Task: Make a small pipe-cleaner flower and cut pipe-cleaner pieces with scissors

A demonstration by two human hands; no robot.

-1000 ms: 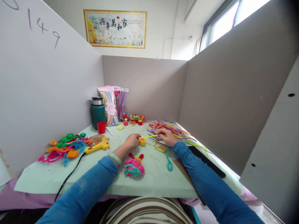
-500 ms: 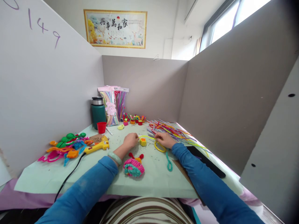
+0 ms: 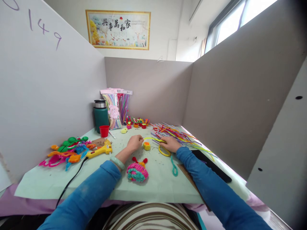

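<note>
"Fingers, left hand [image 3: 134, 143]?"
"Pinching the yellow strand [image 3: 153, 138] at left; wrist angled in from near left."
"Right hand [image 3: 171, 144]?"
"Knuckles up, fingers curled; pinch can't be told. Strand spans between, just beyond yellow block [image 3: 146, 146]."

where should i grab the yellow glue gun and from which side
The yellow glue gun is probably best gripped by its handle, the straight length leading to the black cord. Approach from the near side, over the pale paper; coloured craft pieces crowd its left and far sides.
</note>
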